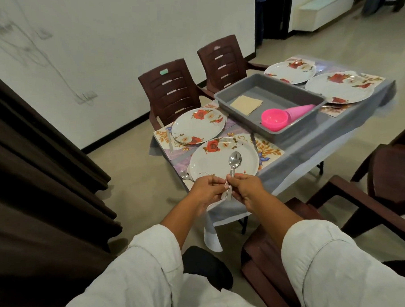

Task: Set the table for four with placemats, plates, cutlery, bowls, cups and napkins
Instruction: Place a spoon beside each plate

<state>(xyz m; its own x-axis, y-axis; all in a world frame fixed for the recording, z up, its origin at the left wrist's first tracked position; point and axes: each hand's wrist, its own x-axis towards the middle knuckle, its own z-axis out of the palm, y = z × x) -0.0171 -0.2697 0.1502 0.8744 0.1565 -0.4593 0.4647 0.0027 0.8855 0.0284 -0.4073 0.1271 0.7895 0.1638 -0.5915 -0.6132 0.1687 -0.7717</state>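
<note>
Mats (270, 152) and four plates (340, 87) down, left hand (206, 188) and right hand (247, 188) pinch a spoon (234, 161) together just above the nearest plate (211, 164); pink bowls (274, 120), cups (301, 112) and napkins (247, 103) wait in the tub (275, 92) beyond them.

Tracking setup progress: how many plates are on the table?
4. Near plate closest to the camera; left plate just beyond it; far-left plate and far-right plate past the grey tub. None visible inside the tub.
</note>
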